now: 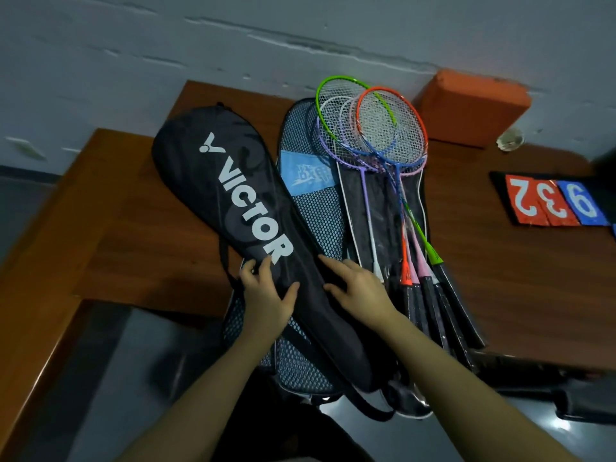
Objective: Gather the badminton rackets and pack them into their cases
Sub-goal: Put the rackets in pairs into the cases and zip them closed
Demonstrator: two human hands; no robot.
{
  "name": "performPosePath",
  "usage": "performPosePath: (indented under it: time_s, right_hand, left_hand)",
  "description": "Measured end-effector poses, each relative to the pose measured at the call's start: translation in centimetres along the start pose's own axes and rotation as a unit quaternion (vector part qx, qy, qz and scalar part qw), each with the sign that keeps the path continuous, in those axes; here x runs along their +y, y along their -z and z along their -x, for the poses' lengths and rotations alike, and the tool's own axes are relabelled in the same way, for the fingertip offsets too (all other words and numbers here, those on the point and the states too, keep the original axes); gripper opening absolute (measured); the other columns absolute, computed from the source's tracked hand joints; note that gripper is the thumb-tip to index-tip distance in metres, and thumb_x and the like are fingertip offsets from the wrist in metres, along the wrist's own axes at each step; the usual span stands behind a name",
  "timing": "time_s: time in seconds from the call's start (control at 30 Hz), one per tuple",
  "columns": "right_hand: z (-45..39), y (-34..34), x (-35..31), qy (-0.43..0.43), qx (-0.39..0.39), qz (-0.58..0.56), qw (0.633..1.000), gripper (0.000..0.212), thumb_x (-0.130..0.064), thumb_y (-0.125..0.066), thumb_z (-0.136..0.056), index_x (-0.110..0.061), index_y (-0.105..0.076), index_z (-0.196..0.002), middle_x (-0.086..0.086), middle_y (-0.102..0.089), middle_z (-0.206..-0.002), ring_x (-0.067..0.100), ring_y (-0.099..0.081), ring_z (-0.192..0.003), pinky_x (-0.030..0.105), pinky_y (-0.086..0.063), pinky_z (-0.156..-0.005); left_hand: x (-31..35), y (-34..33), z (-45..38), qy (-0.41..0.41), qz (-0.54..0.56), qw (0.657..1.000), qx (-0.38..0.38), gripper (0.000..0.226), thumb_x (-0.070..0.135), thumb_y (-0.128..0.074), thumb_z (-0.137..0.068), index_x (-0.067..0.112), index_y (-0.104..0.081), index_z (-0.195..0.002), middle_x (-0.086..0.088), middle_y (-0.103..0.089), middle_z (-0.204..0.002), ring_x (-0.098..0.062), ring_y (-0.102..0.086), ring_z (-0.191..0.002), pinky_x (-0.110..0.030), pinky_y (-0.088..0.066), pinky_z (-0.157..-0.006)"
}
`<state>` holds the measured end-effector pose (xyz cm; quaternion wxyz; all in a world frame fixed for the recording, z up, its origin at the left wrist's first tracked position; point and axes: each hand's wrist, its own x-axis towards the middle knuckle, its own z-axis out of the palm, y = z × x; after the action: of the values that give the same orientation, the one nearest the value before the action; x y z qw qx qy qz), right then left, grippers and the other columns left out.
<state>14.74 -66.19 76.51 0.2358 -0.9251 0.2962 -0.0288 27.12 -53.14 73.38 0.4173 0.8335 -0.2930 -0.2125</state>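
A brown wooden surface [140,235] fills the middle of the frame. At upper right an orange block [470,106] sits against the grey wall [233,38], a shuttlecock [510,140] just beside it. At the right edge lies a scoreboard [553,203] with red and blue number cards.

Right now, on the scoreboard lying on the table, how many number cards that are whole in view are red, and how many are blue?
Red cards: 2
Blue cards: 1
Total: 3
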Motion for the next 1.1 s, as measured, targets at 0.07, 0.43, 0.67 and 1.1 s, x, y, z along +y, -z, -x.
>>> performPosePath:
  time_s: [0.07,0.43,0.67,1.1]
  right_hand:
    - [0.3,-0.5,-0.6,-0.017,0.034,-0.072,0.997,0.055,-0.025,-0.063,-0.087,-0.028,-0.043,-0.137,0.003,-0.060,-0.103,0.022,-0.059,-0.093,0.037,-0.049,-0.081]
    - [1.0,-1.9,-3.5,0.008,0.049,-0.097,0.994,0.051,-0.021,-0.056,-0.091,-0.016,-0.040,-0.139,0.010,-0.065,-0.114,0.025,-0.061,-0.102,0.041,-0.050,-0.086]
    - [2.6,-1.4,-4.0,0.103,0.175,-0.068,0.977,0.040,-0.015,-0.058,-0.085,-0.004,-0.057,-0.123,0.010,-0.071,-0.087,0.023,-0.067,-0.071,0.032,-0.055,-0.059]
    - [-4.3,-1.9,-12.1,0.018,0.272,-0.124,0.954,0.039,-0.021,-0.057,-0.089,-0.010,-0.055,-0.126,0.006,-0.070,-0.107,0.023,-0.067,-0.084,0.029,-0.048,-0.072]
  left_hand:
    - [-0.1,0.8,0.2,0.000,0.026,1.000,0.017,0.069,0.020,-0.073,-0.076,0.007,-0.037,-0.134,-0.015,-0.022,-0.138,-0.027,-0.034,-0.126,-0.032,-0.034,-0.106]
    - [-0.6,1.7,2.0,0.096,0.084,0.987,0.100,0.067,0.026,-0.069,-0.080,0.016,-0.035,-0.138,-0.007,-0.037,-0.138,-0.024,-0.047,-0.118,-0.040,-0.041,-0.103]
    - [1.0,2.0,3.2,0.039,0.102,0.984,0.141,0.053,0.019,-0.062,-0.085,0.013,-0.043,-0.135,-0.009,-0.039,-0.139,-0.021,-0.042,-0.126,-0.046,-0.039,-0.104]
    - [2.0,12.3,-5.6,-0.130,0.052,0.984,0.109,0.040,0.009,-0.061,-0.087,0.008,-0.053,-0.126,-0.013,-0.046,-0.136,-0.021,-0.045,-0.125,-0.043,-0.042,-0.102]
